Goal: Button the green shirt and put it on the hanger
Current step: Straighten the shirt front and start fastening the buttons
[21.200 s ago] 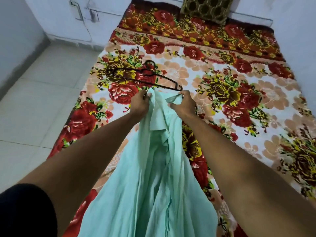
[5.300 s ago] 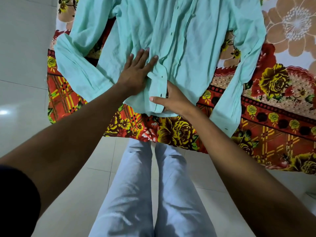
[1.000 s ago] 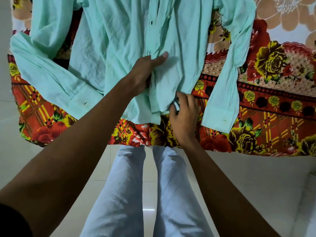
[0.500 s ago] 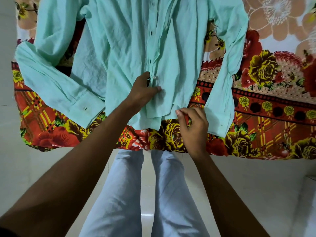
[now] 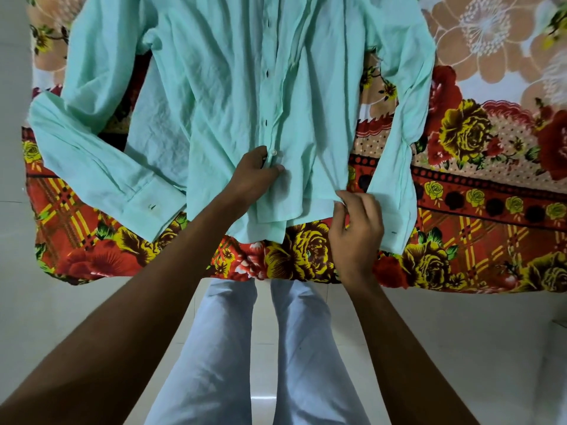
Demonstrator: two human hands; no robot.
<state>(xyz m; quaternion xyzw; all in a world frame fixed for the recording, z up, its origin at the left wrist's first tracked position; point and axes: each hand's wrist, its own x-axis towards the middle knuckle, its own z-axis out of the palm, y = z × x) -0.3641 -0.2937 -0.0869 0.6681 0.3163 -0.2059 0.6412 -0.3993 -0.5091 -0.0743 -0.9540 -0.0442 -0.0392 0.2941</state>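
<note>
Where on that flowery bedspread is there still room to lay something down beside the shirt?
Free: the floral bedspread right of the mint-green shirt's right-hand sleeve, and the strip below the hem. Crowded: the middle, where left hand and right hand grip fabric.

A wrinkled mint-green cotton shirt (image 5: pixel 221 96) lies front-up on a red floral bedspread (image 5: pixel 478 185). The left hand (image 5: pixel 254 176) pinches the placket beside a small white button (image 5: pixel 274 153); the right hand (image 5: pixel 357 231) grips the hem's edge, above pale blue trousers (image 5: pixel 254 357)

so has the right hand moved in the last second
Yes. The right hand has slid sideways along the shirt hem, from beside the placket to near the right cuff, pinching the hem edge.
</note>
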